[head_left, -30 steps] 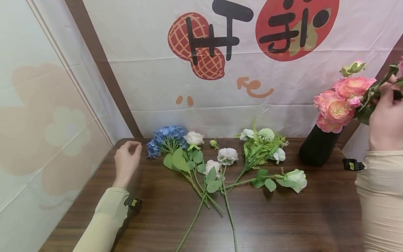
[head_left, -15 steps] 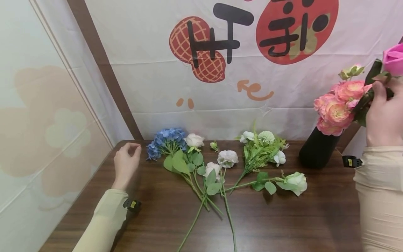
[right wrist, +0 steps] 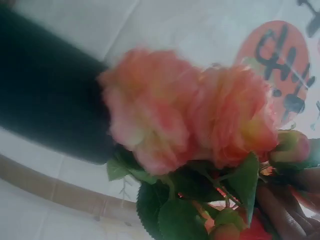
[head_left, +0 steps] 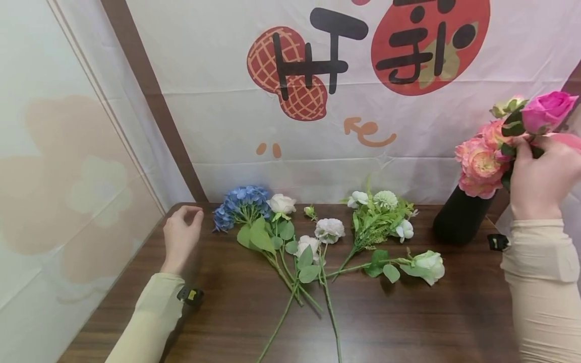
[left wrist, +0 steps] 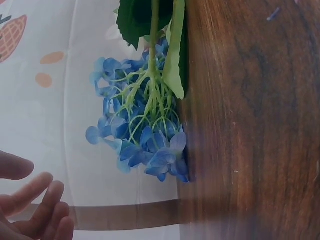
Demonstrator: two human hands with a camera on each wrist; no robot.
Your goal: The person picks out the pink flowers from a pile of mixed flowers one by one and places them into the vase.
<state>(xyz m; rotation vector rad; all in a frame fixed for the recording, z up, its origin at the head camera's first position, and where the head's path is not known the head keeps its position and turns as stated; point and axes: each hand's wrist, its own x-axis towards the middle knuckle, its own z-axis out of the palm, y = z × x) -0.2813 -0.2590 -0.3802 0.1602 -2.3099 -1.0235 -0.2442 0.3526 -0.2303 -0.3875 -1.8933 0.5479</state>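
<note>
My right hand [head_left: 542, 176] pinches a magenta rose [head_left: 548, 112] just under its bloom, beside the black vase [head_left: 460, 217] at the table's right. Coral-pink peony-like flowers [head_left: 482, 164] fill the vase mouth; the right wrist view shows their blooms [right wrist: 155, 110] close up, with fingers [right wrist: 287, 212] at the lower right. The rose's lower stem is hidden behind the hand and leaves. At the left, my left hand [head_left: 182, 237] stays near the table edge, fingers loosely curled around nothing. A blue hydrangea [head_left: 245, 201] lies right of it, apart from the fingers.
Several cut stems lie mid-table: white roses [head_left: 281, 203], a ruffled white flower [head_left: 330, 230], a green filler bunch [head_left: 381, 217] and a pale green rose [head_left: 428, 267]. A printed cloth [head_left: 218, 136] hangs behind the dark wooden table [head_left: 408, 322].
My right hand has moved left and slightly down, bringing the magenta rose from the right edge fully into view beside the peony-like flowers. The left hand has stayed in place.
</note>
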